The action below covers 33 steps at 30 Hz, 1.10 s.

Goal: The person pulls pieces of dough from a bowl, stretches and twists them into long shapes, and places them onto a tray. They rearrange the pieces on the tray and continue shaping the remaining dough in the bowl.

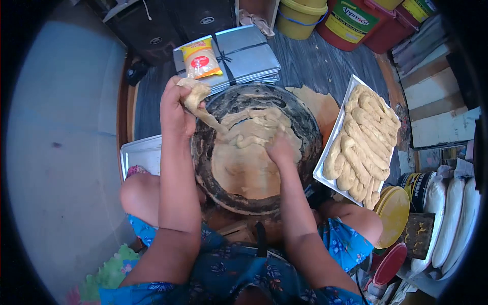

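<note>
My left hand (177, 104) is raised at the upper left of the round board, its fingers closed around a lump of dough (195, 96). A stretched strip of that dough hangs down to the dough on the board. My right hand (282, 148) is low over the right part of the dough (259, 127), touching it; motion blurs its fingers. The dark-rimmed round board (223, 199) stands between my knees, with a pale floured middle. To the right, a metal tray (325, 165) holds several long twisted dough pieces (366, 140).
Behind the board, a yellow-labelled packet (202, 57) lies on a stack of strapped metal trays (254, 53). Margarine buckets (351, 23) stand at the back right. Another metal tray (140, 155) lies by my left knee. Yellow lids (394, 216) and plastic-wrapped packs (450, 221) crowd the right side.
</note>
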### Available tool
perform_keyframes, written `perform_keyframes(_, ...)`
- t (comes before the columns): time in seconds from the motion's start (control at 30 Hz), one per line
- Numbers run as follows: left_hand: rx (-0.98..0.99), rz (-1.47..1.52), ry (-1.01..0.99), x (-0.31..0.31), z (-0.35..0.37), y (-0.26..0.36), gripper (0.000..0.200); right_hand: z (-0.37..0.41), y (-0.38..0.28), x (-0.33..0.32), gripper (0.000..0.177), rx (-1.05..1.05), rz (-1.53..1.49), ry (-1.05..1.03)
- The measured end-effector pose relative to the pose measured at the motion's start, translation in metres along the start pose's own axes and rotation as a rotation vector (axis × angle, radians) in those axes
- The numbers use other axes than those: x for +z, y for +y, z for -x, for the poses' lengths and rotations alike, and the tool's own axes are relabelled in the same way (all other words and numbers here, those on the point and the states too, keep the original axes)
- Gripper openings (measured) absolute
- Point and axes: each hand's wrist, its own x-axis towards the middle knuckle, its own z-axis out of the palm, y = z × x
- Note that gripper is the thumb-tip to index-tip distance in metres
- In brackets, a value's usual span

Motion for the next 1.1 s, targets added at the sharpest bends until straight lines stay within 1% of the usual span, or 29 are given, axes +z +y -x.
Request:
perform_keyframes(0.07,0.03,0.037,-0.07,0.027,0.025,0.036,0.015,0.009,-0.036,0.001,0.073,-0.257,-0.182,-0.124)
perform_keyframes(0.13,0.045,0.065,-0.143,0.043,0.049,0.066,0.015,0.017,-0.066,0.028,0.074,-0.483,-0.392,-0.198)
perform_keyframes(0.2,0.077,0.014,-0.201,0.058,0.067,0.09,0.015,0.033,-0.087,0.053,0.069,-0.58,-0.47,-0.309)
perform_keyframes(0.23,0.097,-0.014,-0.233,0.06,0.074,0.098,0.015,0.04,-0.091,0.068,0.064,-0.539,-0.484,-0.395)
perform_keyframes(0.3,0.074,-0.078,-0.205,0.055,0.081,0.102,0.015,0.057,-0.091,0.091,0.057,-0.452,-0.51,-0.559)
perform_keyframes(0.33,0.061,-0.11,-0.193,0.052,0.082,0.102,0.015,0.069,-0.09,0.094,0.054,-0.365,-0.494,-0.607)
perform_keyframes(0.37,0.066,-0.206,-0.157,0.046,0.085,0.101,0.016,0.082,-0.086,0.096,0.052,-0.278,-0.476,-0.651)
perform_keyframes(0.43,0.032,-0.147,-0.136,0.022,0.082,0.084,0.021,0.103,-0.065,0.076,0.048,-0.323,-0.501,-0.711)
perform_keyframes(0.47,0.011,-0.115,-0.123,0.006,0.078,0.071,0.023,0.107,-0.042,0.078,0.045,-0.257,-0.506,-0.769)
perform_keyframes(0.5,-0.102,-0.044,-0.153,-0.016,0.074,0.057,0.025,0.105,-0.018,0.078,0.043,-0.19,-0.51,-0.827)
perform_keyframes(0.53,-0.228,0.007,-0.173,-0.033,0.069,0.041,0.024,0.105,-0.006,0.05,0.04,-0.113,-0.49,-0.762)
perform_keyframes(0.57,-0.323,-0.041,-0.213,-0.044,0.066,0.029,0.026,0.111,0.005,0.019,0.037,-0.03,-0.472,-0.704)
perform_keyframes(0.6,-0.412,-0.091,-0.255,-0.05,0.063,0.022,0.028,0.103,0.031,0.02,0.034,0.06,-0.489,-0.603)
perform_keyframes(0.63,-0.416,-0.185,-0.254,-0.045,0.063,0.016,0.03,0.092,0.054,0.021,0.031,0.143,-0.5,-0.497)
perform_keyframes(0.67,-0.418,-0.281,-0.253,-0.037,0.063,0.009,0.031,0.085,0.062,0.006,0.029,0.198,-0.669,-0.461)
perform_keyframes(0.7,-0.435,-0.355,-0.298,-0.031,0.062,0.004,0.035,0.08,0.061,-0.012,0.027,0.252,-0.841,-0.421)
perform_keyframes(0.73,-0.45,-0.534,-0.375,-0.027,0.058,0.001,0.036,0.076,0.054,-0.028,0.027,0.253,-0.919,-0.327)
perform_keyframes(0.77,-0.46,-0.714,-0.451,-0.025,0.053,-0.004,0.038,0.07,0.046,-0.045,0.026,0.186,-1.028,-0.319)
perform_keyframes(0.8,-0.47,-0.898,-0.526,-0.023,0.049,-0.009,0.039,0.075,0.021,-0.074,0.024,0.087,-1.042,-0.267)
perform_keyframes(0.87,-0.401,-1.017,-0.663,-0.025,0.044,-0.032,0.045,0.073,-0.016,-0.109,0.023,-0.032,-1.006,-0.22)
perform_keyframes(0.9,-0.367,-1.082,-0.733,-0.024,0.044,-0.037,0.048,0.075,-0.035,-0.122,0.022,-0.143,-0.987,-0.195)
perform_keyframes(0.93,-0.328,-1.071,-0.779,-0.021,0.047,-0.037,0.05,0.079,-0.052,-0.136,0.02,-0.248,-0.965,-0.171)
perform_keyframes(1.0,-0.253,-1.044,-0.875,-0.016,0.055,-0.035,0.054,0.089,-0.081,-0.165,0.018,-0.298,-0.957,-0.177)
perform_keyframes(1.03,-0.138,-1.07,-0.964,-0.016,0.054,-0.041,0.054,0.094,-0.091,-0.175,0.018,-0.32,-0.952,-0.167)
perform_keyframes(1.07,-0.13,-1.099,-1.019,-0.016,0.052,-0.044,0.054,0.097,-0.096,-0.182,0.018,-0.339,-0.945,-0.157)
perform_keyframes(1.1,-0.124,-1.126,-1.074,-0.014,0.053,-0.043,0.054,0.097,-0.097,-0.185,0.022,-0.357,-0.876,-0.133)
